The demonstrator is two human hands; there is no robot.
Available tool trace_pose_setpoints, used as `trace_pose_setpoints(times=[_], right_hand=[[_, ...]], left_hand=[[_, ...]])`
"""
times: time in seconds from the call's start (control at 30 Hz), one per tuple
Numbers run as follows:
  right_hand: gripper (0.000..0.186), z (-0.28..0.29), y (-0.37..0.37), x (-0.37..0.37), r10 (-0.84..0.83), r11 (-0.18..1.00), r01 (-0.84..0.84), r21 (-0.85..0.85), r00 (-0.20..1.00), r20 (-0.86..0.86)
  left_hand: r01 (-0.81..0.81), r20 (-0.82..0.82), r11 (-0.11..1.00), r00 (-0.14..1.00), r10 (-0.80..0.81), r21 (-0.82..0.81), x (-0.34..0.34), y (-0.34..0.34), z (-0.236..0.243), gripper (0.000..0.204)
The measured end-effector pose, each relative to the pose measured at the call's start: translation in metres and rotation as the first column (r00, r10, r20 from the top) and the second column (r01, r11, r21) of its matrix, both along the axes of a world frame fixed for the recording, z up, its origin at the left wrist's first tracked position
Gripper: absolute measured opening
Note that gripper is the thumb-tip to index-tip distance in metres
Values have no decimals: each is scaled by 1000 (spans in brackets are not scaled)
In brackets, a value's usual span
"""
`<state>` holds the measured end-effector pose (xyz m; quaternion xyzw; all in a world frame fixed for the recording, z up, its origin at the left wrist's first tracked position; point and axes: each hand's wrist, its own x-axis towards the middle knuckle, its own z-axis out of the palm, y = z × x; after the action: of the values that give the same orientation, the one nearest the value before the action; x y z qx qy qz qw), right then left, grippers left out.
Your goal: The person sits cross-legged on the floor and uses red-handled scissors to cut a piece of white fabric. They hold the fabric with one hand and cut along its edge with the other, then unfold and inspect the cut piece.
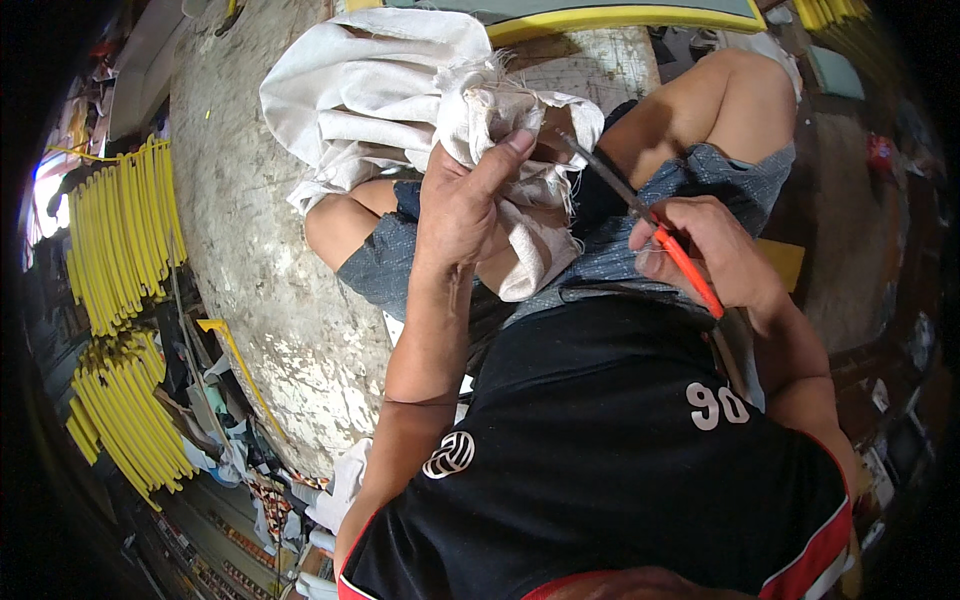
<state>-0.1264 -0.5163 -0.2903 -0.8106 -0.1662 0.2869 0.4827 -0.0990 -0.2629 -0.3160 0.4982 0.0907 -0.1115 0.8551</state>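
Note:
My left hand (463,198) grips bunched white, frayed cloth (375,85), its thumb pressed on the gathered part near a rough opening. The cloth spreads over my crossed legs and hangs down between them. My right hand (712,245) is closed on scissors (683,268) with orange handles and long dark blades, which point up and left at the cloth near my left thumb. Whether the blade tips touch the cloth I cannot tell.
I sit cross-legged by a worn, stained board (250,300). Stacks of bent yellow tubes (125,230) stand at left among scraps and a loose yellow piece (240,360). A yellow-edged panel (600,22) lies beyond my legs. Dark clutter fills the right side.

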Motion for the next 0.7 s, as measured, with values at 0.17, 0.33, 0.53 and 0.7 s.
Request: trace_pose_setpoints(times=[0.17,0.33,0.53,0.7], right_hand=[[48,-10,1,3,-72,994,76,-72,995,65],[60,-18,-8,7,-8,991,28,-132,989,146],[63,-19,-8,11,-12,986,35,-164,991,136],[61,-16,-5,13,-14,982,31,-185,996,92]], left_hand=[[20,26,998,999,-22,64,0,2,-3,22],[27,31,997,999,-29,75,-1,2,1,21],[50,68,992,996,-58,112,-1,2,-1,21],[37,61,991,997,-45,130,-2,1,-2,21]])
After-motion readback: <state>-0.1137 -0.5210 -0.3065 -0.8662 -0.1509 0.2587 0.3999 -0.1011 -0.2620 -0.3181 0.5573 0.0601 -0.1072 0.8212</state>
